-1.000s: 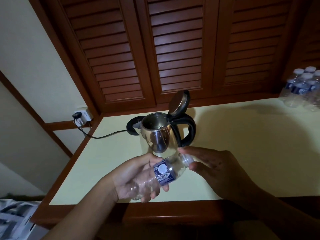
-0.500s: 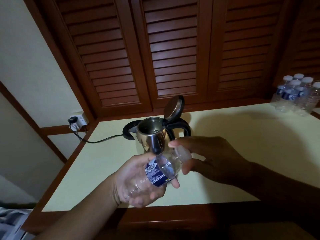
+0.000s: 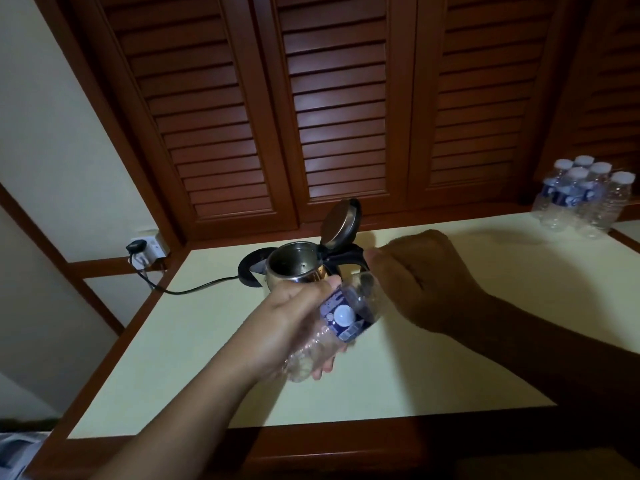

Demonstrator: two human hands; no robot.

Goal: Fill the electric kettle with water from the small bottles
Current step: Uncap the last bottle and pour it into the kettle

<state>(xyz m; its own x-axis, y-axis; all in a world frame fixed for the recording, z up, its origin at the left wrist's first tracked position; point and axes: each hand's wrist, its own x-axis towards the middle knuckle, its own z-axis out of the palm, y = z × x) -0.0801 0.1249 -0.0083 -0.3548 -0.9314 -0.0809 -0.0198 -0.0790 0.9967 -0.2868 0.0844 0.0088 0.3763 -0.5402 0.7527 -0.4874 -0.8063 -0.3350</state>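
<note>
A steel electric kettle (image 3: 294, 263) stands on its black base on the pale table (image 3: 433, 368), lid flipped up and mouth showing. Just in front of it my left hand (image 3: 294, 317) grips a small clear bottle (image 3: 341, 315) with a blue label, tilted with its neck toward the upper right. My right hand (image 3: 415, 282) curls around the bottle's neck end, hiding the cap. Whether the cap is on I cannot tell.
Several small capped bottles (image 3: 581, 199) stand grouped at the table's far right. The kettle's black cord (image 3: 194, 289) runs left to a wall socket (image 3: 149, 249). Louvred wooden doors (image 3: 339, 109) rise behind the table. A wooden edge (image 3: 311, 445) borders the near side.
Both hands have lifted the bottle closer to the kettle. My right hand has closed further over the neck, which was partly visible before.
</note>
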